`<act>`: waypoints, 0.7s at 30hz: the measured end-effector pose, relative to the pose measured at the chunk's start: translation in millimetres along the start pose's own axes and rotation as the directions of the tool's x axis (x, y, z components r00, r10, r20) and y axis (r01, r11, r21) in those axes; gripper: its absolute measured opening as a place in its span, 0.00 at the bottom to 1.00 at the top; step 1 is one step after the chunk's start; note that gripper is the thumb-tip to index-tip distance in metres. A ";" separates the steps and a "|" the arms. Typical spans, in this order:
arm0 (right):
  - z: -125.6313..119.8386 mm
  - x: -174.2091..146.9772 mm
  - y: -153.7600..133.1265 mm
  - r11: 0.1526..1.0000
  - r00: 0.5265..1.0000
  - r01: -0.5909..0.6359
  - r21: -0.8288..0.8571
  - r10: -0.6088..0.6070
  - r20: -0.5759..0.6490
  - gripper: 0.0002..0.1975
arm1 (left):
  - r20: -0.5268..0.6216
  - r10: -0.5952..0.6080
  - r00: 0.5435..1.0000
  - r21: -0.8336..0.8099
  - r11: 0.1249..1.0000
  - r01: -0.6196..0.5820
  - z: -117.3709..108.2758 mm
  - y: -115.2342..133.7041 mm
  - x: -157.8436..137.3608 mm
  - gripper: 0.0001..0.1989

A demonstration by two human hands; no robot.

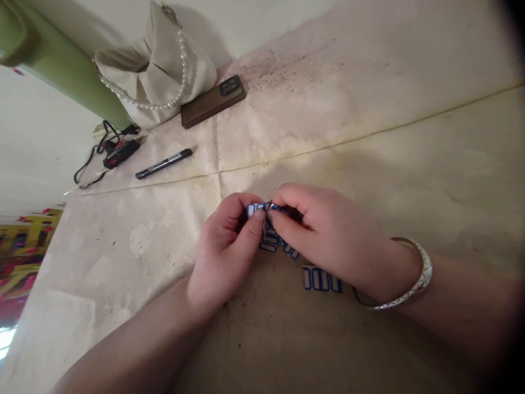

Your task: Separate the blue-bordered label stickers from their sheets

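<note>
My left hand (pixel 229 246) pinches a small white paper piece with blue outlines (pixel 253 209) between thumb and fingers. The thumb and forefinger of my right hand (pixel 336 235) close on its right end, so the fingertips of both hands almost meet. Below the fingers lie more blue-outlined pieces (pixel 268 241), partly hidden by my hands. A separate blue-outlined piece (pixel 322 279) rests on the table under my right wrist, which wears a silver bangle (pixel 422 279).
A cream cloth (pixel 369 120) with a long crease covers the table. Toward the back left are a black marker (pixel 164 164), a phone (pixel 213 102), a white handbag (pixel 164 71) with a pearl strap, and a black-and-red corded tool (pixel 121 153). A green cylinder (pixel 69 60) stands behind.
</note>
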State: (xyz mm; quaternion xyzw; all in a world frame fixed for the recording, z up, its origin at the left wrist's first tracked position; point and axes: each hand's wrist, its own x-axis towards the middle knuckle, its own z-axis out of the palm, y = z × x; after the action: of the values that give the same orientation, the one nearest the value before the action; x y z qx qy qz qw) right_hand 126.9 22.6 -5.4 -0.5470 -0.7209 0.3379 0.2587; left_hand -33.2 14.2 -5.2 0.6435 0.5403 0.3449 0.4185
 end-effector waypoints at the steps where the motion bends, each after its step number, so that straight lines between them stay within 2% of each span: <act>1: 0.0 -0.1 0.1 1.000 1.000 0.001 0.000 -0.001 -0.001 0.10 | -0.001 0.002 1.000 0.002 1.000 -0.002 0.0 0.1 0.0 0.03; 21: 1.2 0.2 2.0 1.000 1.000 0.021 0.010 -0.021 -0.020 0.10 | -0.016 0.008 1.000 0.040 0.999 -0.008 0.0 2.8 0.6 0.03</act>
State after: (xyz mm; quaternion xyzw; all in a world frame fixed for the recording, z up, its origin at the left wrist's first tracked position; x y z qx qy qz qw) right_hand 127.1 22.9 -7.7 -0.5414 -0.7224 0.3333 0.2720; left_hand -31.9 14.6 -2.7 0.6512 0.5479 0.3408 0.3996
